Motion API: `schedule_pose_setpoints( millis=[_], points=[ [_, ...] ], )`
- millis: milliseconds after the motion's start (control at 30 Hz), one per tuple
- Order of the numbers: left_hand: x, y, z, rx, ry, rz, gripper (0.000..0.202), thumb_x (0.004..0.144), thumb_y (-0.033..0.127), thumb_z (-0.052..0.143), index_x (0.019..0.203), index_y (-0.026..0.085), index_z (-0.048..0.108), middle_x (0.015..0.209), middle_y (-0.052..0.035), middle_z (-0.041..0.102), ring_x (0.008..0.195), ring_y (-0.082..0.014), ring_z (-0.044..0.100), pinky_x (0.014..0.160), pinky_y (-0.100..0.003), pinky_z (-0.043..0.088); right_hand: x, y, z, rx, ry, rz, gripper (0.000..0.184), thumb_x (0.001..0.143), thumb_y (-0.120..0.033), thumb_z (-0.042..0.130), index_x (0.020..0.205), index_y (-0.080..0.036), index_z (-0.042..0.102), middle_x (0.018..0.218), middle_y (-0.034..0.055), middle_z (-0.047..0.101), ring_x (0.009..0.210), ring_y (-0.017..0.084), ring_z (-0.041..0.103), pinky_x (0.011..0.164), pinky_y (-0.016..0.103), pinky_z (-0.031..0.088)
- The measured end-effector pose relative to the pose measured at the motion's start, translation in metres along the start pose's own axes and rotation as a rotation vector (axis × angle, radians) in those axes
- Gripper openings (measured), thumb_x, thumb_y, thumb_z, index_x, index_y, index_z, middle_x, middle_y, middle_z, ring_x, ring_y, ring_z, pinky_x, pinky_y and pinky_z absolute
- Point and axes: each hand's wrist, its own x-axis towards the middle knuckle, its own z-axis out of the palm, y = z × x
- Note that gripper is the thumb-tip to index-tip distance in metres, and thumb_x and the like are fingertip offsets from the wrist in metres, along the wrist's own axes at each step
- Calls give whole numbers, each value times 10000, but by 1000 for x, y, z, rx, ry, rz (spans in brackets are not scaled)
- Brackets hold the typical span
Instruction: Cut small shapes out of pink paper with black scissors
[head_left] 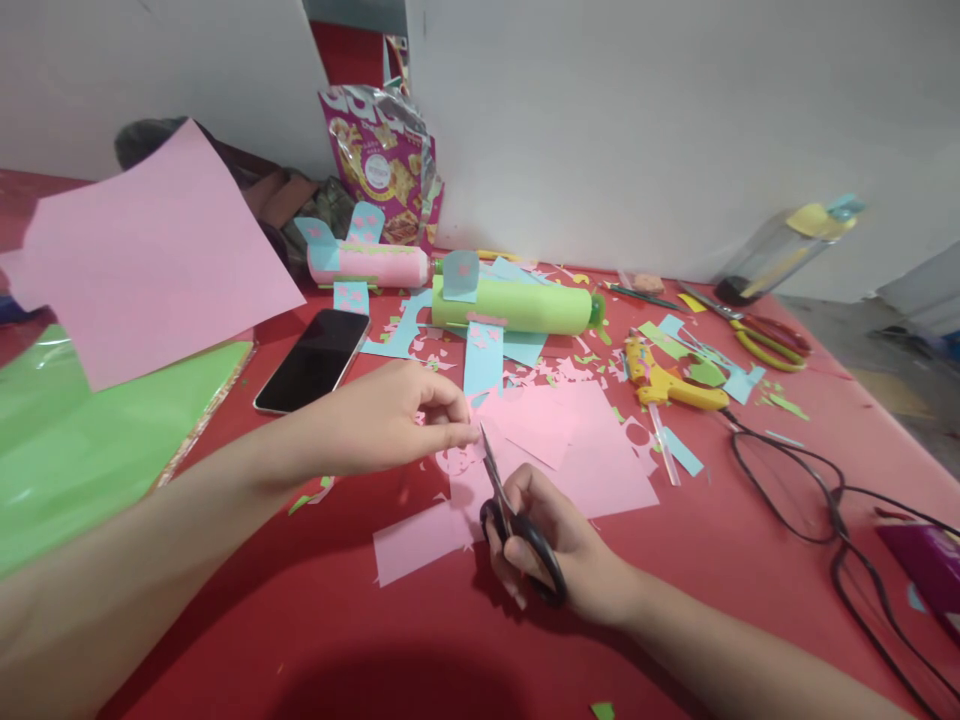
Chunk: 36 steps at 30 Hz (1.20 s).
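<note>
My right hand (559,545) is closed round the black handles of a pair of scissors (506,505), blades pointing up and away. Just above the blade tips, my left hand (390,415) pinches a tiny pink paper scrap (471,432) between thumb and fingers. Both hands hover over pink paper sheets (577,440) lying on the red table (360,640). Beyond them lie a green paper-tube plane (517,305) with blue wings and a smaller pink tube plane (371,265).
A black phone (313,360) lies to the left, beside green sheets (82,440) and a large pink sheet (150,255). A yellow glue gun (667,380) with black cord (825,500), red-handled scissors (765,335), a bottle (787,245), a snack bag (382,165) and paper scraps fill the rest.
</note>
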Motion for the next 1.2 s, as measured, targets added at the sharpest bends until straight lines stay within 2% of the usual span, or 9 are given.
schedule_pose_setpoints(
  millis=[333,533,700,1033,1200],
  points=[
    [0,0,1,-4,19,-3,282,745,394,460,627,171,585,565,22,531,542,-100,456,499,-201,321,0,-1,0,-6,11,0,374,729,-391,601,751,-228,266,534,-111,440,364,29,420,347,138,345],
    [0,5,0,16,-6,-33,289,758,386,450,651,166,604,689,-5,619,671,-137,544,576,-217,369,0,-2,0,-4,8,5,372,725,-402,599,758,-225,273,567,-98,458,379,29,437,354,141,358],
    [-2,11,-2,-6,-2,-67,289,754,387,463,650,166,617,717,-13,636,712,-153,560,612,-228,386,-1,-1,-1,3,-2,6,372,719,-390,609,752,-225,277,574,-100,462,366,22,430,348,137,354],
    [2,0,3,-29,22,-52,322,739,454,478,642,177,611,705,-8,644,688,-150,567,580,-215,394,1,-3,1,-11,5,-13,376,730,-408,591,748,-232,260,550,-103,440,368,33,412,356,149,339],
    [3,0,8,-80,23,-50,321,735,458,484,654,171,602,701,-13,643,676,-150,570,590,-222,406,2,-3,0,-37,11,-53,367,731,-447,573,756,-230,277,549,-88,442,412,57,423,405,195,357]
  ],
)
